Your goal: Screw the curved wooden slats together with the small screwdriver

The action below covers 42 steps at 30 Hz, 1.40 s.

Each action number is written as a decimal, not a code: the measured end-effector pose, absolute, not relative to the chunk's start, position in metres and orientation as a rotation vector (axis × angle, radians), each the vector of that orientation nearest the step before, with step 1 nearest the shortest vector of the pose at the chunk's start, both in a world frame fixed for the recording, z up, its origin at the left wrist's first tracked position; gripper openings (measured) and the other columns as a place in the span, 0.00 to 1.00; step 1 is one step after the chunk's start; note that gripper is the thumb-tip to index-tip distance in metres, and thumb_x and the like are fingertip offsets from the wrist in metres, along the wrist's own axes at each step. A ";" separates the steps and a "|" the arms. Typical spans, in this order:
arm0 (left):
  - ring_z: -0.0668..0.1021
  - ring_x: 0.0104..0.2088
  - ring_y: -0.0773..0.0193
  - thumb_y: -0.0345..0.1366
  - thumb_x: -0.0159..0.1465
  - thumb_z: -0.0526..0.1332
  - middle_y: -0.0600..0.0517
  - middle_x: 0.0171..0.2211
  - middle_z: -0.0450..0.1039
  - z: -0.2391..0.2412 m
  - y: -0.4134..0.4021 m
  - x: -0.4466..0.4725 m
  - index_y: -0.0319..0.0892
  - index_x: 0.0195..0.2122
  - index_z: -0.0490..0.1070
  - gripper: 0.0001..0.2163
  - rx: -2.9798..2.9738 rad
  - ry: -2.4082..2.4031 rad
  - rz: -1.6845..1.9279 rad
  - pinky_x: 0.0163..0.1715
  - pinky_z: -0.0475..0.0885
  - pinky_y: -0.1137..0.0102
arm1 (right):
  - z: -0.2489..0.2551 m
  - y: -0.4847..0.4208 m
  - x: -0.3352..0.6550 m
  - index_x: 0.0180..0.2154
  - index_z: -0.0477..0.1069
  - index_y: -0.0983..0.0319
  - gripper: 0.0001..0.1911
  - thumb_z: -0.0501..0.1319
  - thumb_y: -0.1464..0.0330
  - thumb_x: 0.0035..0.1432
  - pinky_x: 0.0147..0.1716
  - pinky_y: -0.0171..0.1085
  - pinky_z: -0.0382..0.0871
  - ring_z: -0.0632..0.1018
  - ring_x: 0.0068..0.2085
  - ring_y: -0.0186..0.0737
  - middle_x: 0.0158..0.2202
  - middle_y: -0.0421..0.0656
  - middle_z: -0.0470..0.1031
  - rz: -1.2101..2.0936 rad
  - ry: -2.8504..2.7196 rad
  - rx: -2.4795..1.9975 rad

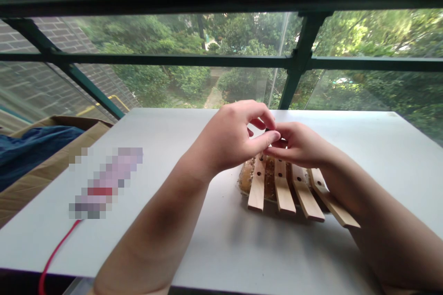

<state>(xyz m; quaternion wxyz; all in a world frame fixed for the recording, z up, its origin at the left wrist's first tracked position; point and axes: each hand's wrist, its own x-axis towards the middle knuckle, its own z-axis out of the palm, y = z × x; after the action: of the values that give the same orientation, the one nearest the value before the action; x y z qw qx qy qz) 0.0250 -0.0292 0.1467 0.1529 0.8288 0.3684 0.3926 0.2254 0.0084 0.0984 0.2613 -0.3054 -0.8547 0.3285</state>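
Note:
My left hand (232,134) is raised above the table, thumb and fingertips closed in a pinch. Meeting it at the fingertips, my right hand (302,144) also has its fingers drawn together. A small dark thing (267,130) shows between the two hands, too covered to name. Below them, several pale wooden slats (256,193) with dark round holes lie side by side, near ends sticking out toward me. They rest on a brown, speckled bundle (246,179) that looks wrapped in clear plastic. My right hand and forearm hide parts of the slats and bundle.
The white table (207,249) reaches to a green-framed window (173,59). At left, a blurred-out pinkish object (110,177) lies with a red cord (57,251) running over the near edge. A cardboard box (51,166) holding blue cloth (34,150) stands beside the table.

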 end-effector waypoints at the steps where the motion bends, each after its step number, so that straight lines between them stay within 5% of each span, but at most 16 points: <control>1: 0.80 0.36 0.64 0.34 0.60 0.63 0.49 0.38 0.77 0.147 -0.029 0.025 0.41 0.34 0.75 0.04 2.387 1.069 1.122 0.32 0.77 0.71 | 0.099 0.008 0.226 0.34 0.70 0.63 0.06 0.62 0.66 0.58 0.27 0.32 0.60 0.65 0.28 0.32 0.27 0.37 0.66 0.880 -2.318 -0.838; 17: 0.81 0.35 0.64 0.30 0.60 0.62 0.52 0.35 0.81 0.152 -0.029 0.017 0.44 0.35 0.79 0.06 2.379 1.094 1.071 0.36 0.77 0.70 | 0.097 0.009 0.227 0.39 0.72 0.63 0.06 0.60 0.68 0.59 0.26 0.32 0.58 0.62 0.27 0.31 0.26 0.37 0.63 0.964 -2.293 -0.819; 24: 0.82 0.37 0.64 0.25 0.60 0.58 0.53 0.36 0.81 0.150 -0.033 0.023 0.45 0.37 0.79 0.12 2.324 1.051 1.059 0.40 0.79 0.69 | 0.100 0.009 0.226 0.47 0.72 0.62 0.16 0.63 0.71 0.56 0.27 0.32 0.62 0.66 0.28 0.33 0.30 0.39 0.68 0.943 -2.303 -0.751; 30: 0.82 0.38 0.63 0.25 0.58 0.58 0.52 0.38 0.81 0.148 -0.033 0.025 0.43 0.37 0.78 0.11 2.353 1.073 1.059 0.37 0.78 0.70 | 0.103 0.006 0.227 0.39 0.73 0.63 0.10 0.58 0.76 0.55 0.28 0.33 0.62 0.66 0.29 0.32 0.29 0.38 0.67 1.002 -2.332 -0.746; 42: 0.80 0.37 0.64 0.24 0.57 0.57 0.52 0.36 0.79 0.152 -0.033 0.022 0.43 0.34 0.79 0.12 2.408 1.154 1.085 0.36 0.75 0.72 | 0.097 0.008 0.223 0.43 0.72 0.63 0.12 0.63 0.66 0.57 0.25 0.32 0.59 0.63 0.27 0.31 0.27 0.36 0.65 0.913 -2.319 -0.869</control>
<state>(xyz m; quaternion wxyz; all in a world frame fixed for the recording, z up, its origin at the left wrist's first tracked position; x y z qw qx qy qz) 0.0216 -0.0328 0.1522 0.1293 0.8286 0.3969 0.3731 0.2230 0.0083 0.0972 0.2486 -0.3191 -0.8509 0.3350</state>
